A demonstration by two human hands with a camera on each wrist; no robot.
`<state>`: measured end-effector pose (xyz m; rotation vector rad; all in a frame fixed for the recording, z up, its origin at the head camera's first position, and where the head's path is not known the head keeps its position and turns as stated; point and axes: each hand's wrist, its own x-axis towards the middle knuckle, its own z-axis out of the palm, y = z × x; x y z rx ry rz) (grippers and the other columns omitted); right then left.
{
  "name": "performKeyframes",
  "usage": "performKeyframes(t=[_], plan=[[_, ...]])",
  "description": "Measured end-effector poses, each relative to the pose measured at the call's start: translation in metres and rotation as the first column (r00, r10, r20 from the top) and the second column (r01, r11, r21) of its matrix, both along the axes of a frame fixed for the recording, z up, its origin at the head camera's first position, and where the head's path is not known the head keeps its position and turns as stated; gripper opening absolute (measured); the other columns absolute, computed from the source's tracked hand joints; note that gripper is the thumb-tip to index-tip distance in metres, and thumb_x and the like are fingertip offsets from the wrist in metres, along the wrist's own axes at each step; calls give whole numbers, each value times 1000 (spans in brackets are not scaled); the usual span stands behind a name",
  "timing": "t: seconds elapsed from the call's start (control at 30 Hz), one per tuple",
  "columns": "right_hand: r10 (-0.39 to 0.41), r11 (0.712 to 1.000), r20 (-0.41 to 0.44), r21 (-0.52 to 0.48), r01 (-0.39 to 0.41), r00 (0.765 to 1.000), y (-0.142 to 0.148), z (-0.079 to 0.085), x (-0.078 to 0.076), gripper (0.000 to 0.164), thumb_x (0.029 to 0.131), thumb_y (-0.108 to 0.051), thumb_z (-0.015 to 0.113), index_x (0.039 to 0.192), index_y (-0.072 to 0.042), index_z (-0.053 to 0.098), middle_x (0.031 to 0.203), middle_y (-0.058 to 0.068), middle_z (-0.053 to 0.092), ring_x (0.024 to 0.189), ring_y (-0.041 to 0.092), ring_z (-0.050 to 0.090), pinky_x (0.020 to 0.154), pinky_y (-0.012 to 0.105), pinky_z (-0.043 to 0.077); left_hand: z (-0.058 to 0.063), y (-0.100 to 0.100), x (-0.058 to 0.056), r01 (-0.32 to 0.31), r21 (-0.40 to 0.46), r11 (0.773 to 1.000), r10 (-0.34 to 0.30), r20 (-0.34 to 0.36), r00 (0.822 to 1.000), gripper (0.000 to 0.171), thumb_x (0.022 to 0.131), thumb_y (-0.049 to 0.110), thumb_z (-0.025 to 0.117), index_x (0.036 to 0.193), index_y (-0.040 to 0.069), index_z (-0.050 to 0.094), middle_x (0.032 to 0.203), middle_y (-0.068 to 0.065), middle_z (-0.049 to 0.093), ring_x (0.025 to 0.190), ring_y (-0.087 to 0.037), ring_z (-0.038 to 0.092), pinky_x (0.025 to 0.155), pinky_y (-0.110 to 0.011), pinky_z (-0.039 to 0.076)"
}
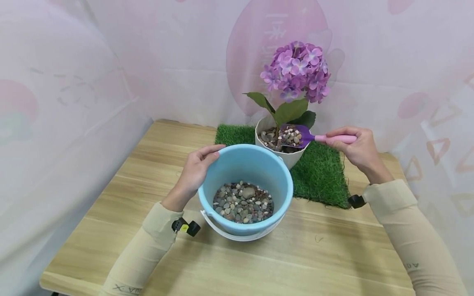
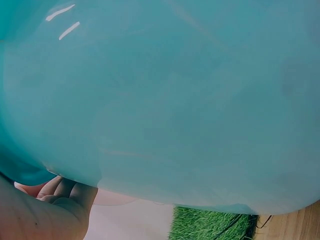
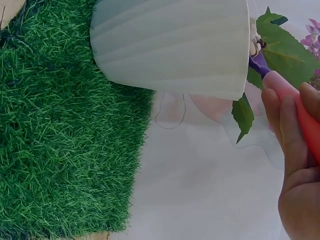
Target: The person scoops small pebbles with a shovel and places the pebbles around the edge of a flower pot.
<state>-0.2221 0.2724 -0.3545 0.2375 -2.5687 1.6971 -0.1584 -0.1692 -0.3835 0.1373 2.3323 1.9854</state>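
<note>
My right hand (image 1: 357, 150) grips the pink handle of a small purple shovel (image 1: 304, 136). Pebbles (image 1: 291, 135) fill its scoop, which is over the opening of a white flower pot (image 1: 292, 159). Stones and a purple hydrangea (image 1: 298, 70) with green leaves are in the pot. A light blue bucket (image 1: 244, 154) stands in front and to the left of the pot, its bottom covered with mixed pebbles (image 1: 242, 203). At the bucket's left rim, my left hand (image 1: 194, 168) holds on; in the left wrist view the bucket wall (image 2: 165, 100) hides part of its fingers.
The pot stands on a green artificial grass mat (image 1: 322, 174) on a wooden table (image 1: 314, 255). The bucket's white handle (image 1: 240, 237) hangs down at its front. A pale printed curtain (image 1: 177, 61) surrounds the table at the back and sides.
</note>
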Motion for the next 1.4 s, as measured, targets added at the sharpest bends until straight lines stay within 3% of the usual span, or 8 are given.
performKeyframes(t=[0.1,0.27,0.5,0.7,0.87,1.1,1.27,1.4], plan=[[1,1000,-25,19,-1,1000,0,1,-1,35,92,-19,85,118,2,75,99,-11,83,80,5,73,64,17,56,0,0,0,-1,1,1000,1,-1,1000,40,111,23,52,146,7,61,142,-17,66,123,-38,69,98,-49,64],[-4,996,-67,93,10,998,1,3,-3,28,93,-18,83,115,-1,78,92,-18,81,58,3,56,45,21,44,0,0,-1,-3,3,1000,3,-3,1000,40,111,23,53,146,7,61,142,-17,67,123,-38,69,99,-49,64],[7,993,-46,114,-2,999,1,7,-6,29,93,-15,83,117,-2,77,95,-15,82,79,2,74,57,19,53,0,0,-1,-2,5,1000,2,-5,1000,40,111,22,52,147,5,60,142,-18,66,123,-39,69,98,-49,64],[36,991,-14,131,-33,999,1,16,-3,28,94,-15,82,119,-1,77,100,-7,83,83,2,77,57,19,53,1,0,0,-6,5,1000,6,8,1000,40,111,22,52,147,6,60,142,-18,66,123,-39,69,98,-48,64],[62,981,17,182,-64,998,-1,28,-2,28,95,-16,81,119,-3,77,97,-15,82,87,2,78,62,18,57,3,0,1,-5,6,1000,5,10,1000,40,111,22,52,147,6,60,142,-18,66,123,-39,69,98,-48,64],[119,946,-77,310,-90,990,-7,37,-2,19,92,-11,82,110,-6,81,95,-14,82,81,-1,77,52,20,54,2,1,1,-2,16,1000,2,5,1000,40,111,21,52,147,6,60,143,-18,65,123,-39,69,97,-48,65],[182,915,-215,395,-85,960,-9,39,1,15,89,-2,82,103,-9,82,99,4,83,72,-4,74,38,21,41,1,1,1,-1,15,1000,1,2,1000,40,111,21,52,147,4,59,143,-19,65,122,-39,70,96,-48,65],[298,880,-383,464,-96,874,-11,41,4,24,83,10,82,100,-7,82,103,12,82,82,-19,69,38,15,41,2,1,1,-8,18,1000,8,5,1000,40,111,20,52,147,4,60,142,-19,66,122,-39,70,98,-48,65]])
